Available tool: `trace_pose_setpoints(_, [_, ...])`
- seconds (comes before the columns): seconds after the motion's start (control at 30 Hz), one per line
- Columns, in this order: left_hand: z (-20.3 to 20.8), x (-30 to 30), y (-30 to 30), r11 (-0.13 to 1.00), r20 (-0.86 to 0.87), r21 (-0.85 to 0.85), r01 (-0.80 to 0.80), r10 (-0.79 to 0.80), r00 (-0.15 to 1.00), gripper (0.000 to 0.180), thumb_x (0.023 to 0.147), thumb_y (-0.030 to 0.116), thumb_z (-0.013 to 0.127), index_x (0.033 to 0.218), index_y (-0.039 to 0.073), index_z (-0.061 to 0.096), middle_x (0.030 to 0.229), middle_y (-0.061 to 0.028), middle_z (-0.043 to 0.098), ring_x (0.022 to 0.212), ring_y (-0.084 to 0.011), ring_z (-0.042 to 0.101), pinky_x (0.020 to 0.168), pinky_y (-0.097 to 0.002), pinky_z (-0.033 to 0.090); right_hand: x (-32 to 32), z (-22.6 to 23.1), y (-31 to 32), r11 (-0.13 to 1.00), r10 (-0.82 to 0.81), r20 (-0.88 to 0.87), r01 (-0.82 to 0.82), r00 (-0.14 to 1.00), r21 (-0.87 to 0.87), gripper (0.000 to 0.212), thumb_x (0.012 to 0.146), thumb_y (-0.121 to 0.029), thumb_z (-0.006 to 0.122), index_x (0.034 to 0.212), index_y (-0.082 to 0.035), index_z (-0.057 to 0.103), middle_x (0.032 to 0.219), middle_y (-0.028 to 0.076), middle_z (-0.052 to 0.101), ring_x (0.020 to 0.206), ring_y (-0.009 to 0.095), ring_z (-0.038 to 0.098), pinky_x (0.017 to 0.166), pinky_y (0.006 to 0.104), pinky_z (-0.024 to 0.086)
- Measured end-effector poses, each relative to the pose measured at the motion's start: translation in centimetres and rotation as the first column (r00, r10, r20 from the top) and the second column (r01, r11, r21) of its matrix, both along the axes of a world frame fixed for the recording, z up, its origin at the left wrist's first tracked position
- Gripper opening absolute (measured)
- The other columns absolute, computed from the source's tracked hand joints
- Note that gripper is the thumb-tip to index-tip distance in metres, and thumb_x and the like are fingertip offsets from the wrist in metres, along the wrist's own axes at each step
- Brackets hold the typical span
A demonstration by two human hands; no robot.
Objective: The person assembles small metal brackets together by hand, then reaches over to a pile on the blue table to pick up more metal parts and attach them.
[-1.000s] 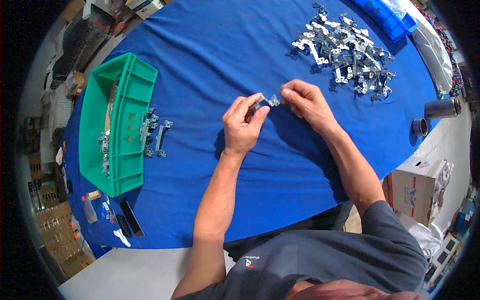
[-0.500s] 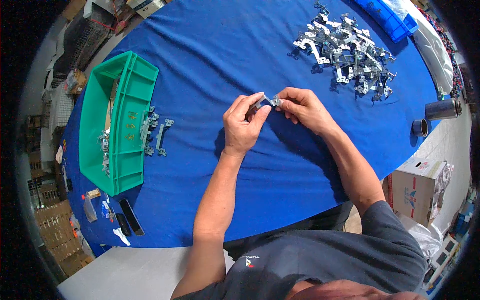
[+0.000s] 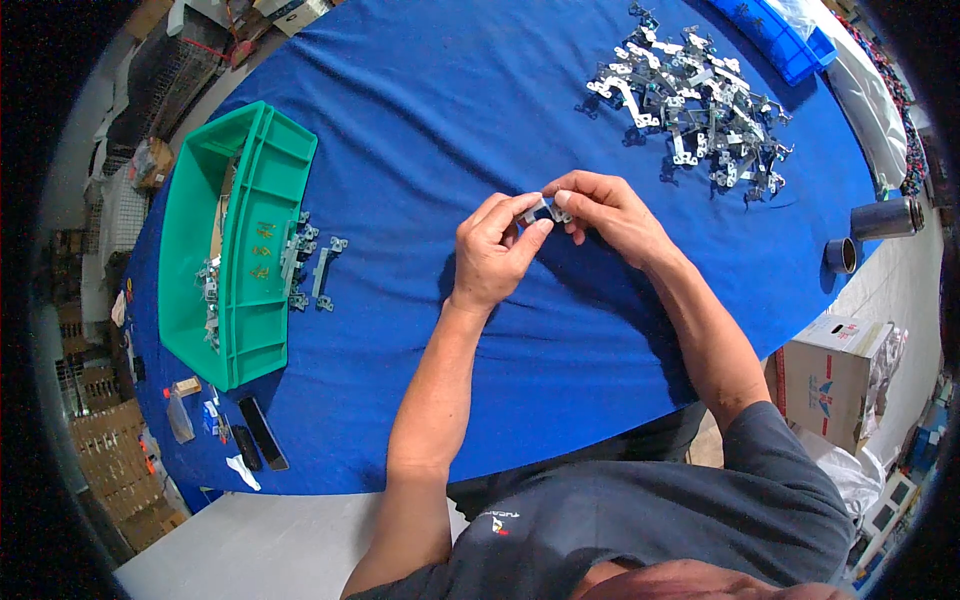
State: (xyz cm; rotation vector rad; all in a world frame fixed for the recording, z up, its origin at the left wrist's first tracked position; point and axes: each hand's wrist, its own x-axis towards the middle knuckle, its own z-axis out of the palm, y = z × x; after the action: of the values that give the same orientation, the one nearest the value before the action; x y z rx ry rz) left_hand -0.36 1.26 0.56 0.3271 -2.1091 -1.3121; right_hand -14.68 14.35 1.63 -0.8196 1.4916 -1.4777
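Note:
Over the middle of the blue cloth, both my hands hold one small silvery metal bracket (image 3: 541,213). The fingers and thumb of my left hand (image 3: 492,247) pinch its left end. My right hand (image 3: 610,217) grips the right end between thumb and forefinger. Fingers cover much of the piece, so its full shape is hidden. A loose pile of similar metal brackets (image 3: 700,105) lies at the far right. A few more brackets (image 3: 322,273) lie beside the green bin (image 3: 262,330) on the left, and some metal pieces show inside that bin.
A blue tray (image 3: 790,50) stands at the far right corner. On the right edge are a metal flask (image 3: 886,217) and its cup (image 3: 840,256). A phone (image 3: 263,434), a small bottle (image 3: 179,416) and small items lie front left. A carton (image 3: 835,375) stands below right.
My left hand has moved slightly right, and the bracket has turned between my fingers. My right forefinger now reaches further over its top. The other things have stayed in place.

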Motion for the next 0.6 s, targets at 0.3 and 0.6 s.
trace_pose_setpoints(0.3, [-0.2,-0.1,0.1,1.0,-0.019,-0.014,-0.008,0.008,1.0,0.025,0.079,0.004,0.077,0.103,0.002,0.071,0.079,-0.0028,0.062,0.057,-0.0069,0.049,0.05,-0.0234,0.04,-0.3,0.0,0.3,0.985,-0.173,-0.017,0.173,0.985,-0.026,0.024,0.1,-0.02,0.058,0.111,0.0,0.066,0.085,0.001,0.065,0.067,0.006,0.056,0.054,0.0209,0.047])
trace_pose_setpoints(0.6, [0.0,0.0,-0.3,0.993,-0.1,0.032,-0.111,0.113,0.989,0.025,0.083,0.007,0.076,0.106,0.001,0.07,0.083,-0.0015,0.063,0.063,-0.006,0.051,0.054,-0.0218,0.042,-0.8,-0.2,0.5,0.984,-0.176,-0.085,0.178,0.981,0.014,0.024,0.098,-0.017,0.057,0.11,0.001,0.068,0.083,0.002,0.065,0.065,0.006,0.055,0.051,0.0225,0.046])
